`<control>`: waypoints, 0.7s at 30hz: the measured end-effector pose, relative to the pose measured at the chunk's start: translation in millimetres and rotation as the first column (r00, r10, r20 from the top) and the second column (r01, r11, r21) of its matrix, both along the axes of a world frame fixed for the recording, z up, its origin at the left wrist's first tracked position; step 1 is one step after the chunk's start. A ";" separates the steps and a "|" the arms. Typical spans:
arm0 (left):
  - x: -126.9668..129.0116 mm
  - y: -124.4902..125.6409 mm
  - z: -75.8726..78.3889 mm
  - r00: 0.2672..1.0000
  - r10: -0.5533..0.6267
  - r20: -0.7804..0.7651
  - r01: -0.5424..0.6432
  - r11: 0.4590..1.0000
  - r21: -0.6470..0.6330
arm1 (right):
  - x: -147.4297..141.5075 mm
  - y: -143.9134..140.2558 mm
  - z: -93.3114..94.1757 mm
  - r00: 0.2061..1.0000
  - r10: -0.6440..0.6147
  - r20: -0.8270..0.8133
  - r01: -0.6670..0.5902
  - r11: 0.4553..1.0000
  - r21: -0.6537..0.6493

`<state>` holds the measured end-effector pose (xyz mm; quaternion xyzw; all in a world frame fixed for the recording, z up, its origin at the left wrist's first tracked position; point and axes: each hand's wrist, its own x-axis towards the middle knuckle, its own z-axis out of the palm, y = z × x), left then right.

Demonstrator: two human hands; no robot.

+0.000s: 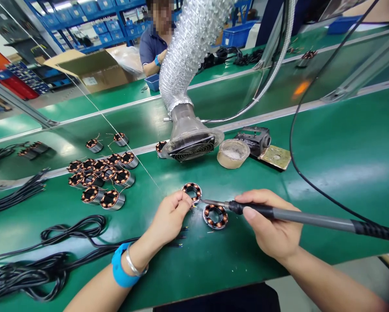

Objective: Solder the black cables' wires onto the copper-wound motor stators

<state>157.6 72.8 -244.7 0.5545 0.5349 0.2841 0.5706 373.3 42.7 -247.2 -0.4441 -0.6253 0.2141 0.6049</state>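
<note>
My right hand (275,221) is closed round the grey and black handle of a soldering iron (311,217). The iron's tip points left, at the near edge of a ring-shaped motor stator (192,192) with copper windings. At that same edge, the thumb and forefinger of my left hand (171,216) are pinched together. A thin pale solder wire (116,131) slants down from the upper left to these fingers, which cover its end. Just below the iron's tip lies a second copper-wound stator (215,216), touched by neither hand.
A fume extractor hood (194,138) hangs over the green bench, beside a round tan container (233,153) and a metal stand (262,145). Several stators (111,199) stand grouped left. Black cables (35,268) lie front left. Across the bench sits a person (152,47).
</note>
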 end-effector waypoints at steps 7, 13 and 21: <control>0.9 0.0 3.4 1.000 -0.018 -0.003 0.018 1.000 -0.009 | 0.5 -0.7 -2.4 1.000 0.003 0.005 -0.003 1.000 -0.018; 0.8 0.2 3.0 1.000 -0.022 0.004 0.022 1.000 -0.009 | -0.8 0.1 -0.9 1.000 -0.006 0.021 0.006 1.000 -0.001; 2.3 -0.4 4.5 1.000 -0.019 -0.006 0.019 1.000 0.004 | -0.6 -0.2 -2.2 1.000 0.008 0.002 -0.008 1.000 0.010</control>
